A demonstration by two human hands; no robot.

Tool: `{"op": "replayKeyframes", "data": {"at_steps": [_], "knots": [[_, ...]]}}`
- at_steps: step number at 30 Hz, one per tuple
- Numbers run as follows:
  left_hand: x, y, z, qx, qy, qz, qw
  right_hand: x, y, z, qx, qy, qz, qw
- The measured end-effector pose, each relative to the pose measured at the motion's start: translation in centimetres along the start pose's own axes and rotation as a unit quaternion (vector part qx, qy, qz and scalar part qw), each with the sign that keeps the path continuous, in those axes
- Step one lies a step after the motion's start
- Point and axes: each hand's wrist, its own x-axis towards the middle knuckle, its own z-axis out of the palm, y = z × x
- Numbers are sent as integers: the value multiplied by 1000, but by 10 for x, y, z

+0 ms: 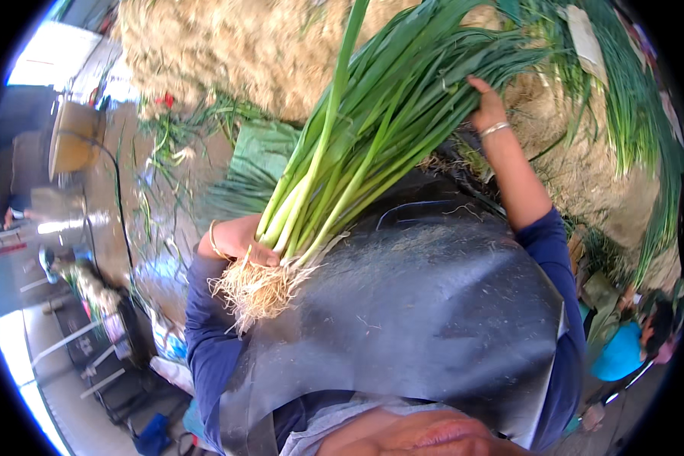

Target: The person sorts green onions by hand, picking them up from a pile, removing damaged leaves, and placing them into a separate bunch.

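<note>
A large bunch of green onions (334, 167) lies slantwise in front of my body, its pale stringy roots (258, 292) at the lower left and its long green leaves toward the upper right. Just above the roots, my left hand (239, 237) is closed round the white stems. My right hand (490, 110) is at the leaf end, with one finger showing along the outer leaves; its other fingers are partly hidden by the greens, and it appears to hold them. A dark, dirt-specked apron (425, 304) covers my front beneath the bunch.
Beyond the bunch stands a big pile of pale roots (220, 53). More long green onions (634, 129) hang over the heap at right. Loose greens (175, 140) litter the wet floor at left, near a round yellowish object (76, 140). A person in light blue (619, 353) is at lower right.
</note>
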Motion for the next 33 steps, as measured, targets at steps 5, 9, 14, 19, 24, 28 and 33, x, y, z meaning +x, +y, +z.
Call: {"op": "replayKeyframes", "data": {"at_steps": [5,9,14,19,24,28,33], "knots": [[-40,-88,19,23,63,-10,998,72,5,-9,-44,-14,12,999],[-58,-108,42,-106,115,27,987,79,2,52,-96,0,12,995],[-90,-182,86,-329,238,88,909,95,-10,180,-169,-202,-95,960],[-107,-215,129,-397,332,129,846,34,-10,291,-381,-286,-133,869],[-107,-234,79,-452,432,216,750,111,-20,258,-493,-207,-162,829],[-119,-251,-21,-466,524,321,636,122,-16,194,-551,-188,-135,802],[-164,-268,-97,-437,594,421,528,121,-30,90,-591,-203,-70,778]]}}
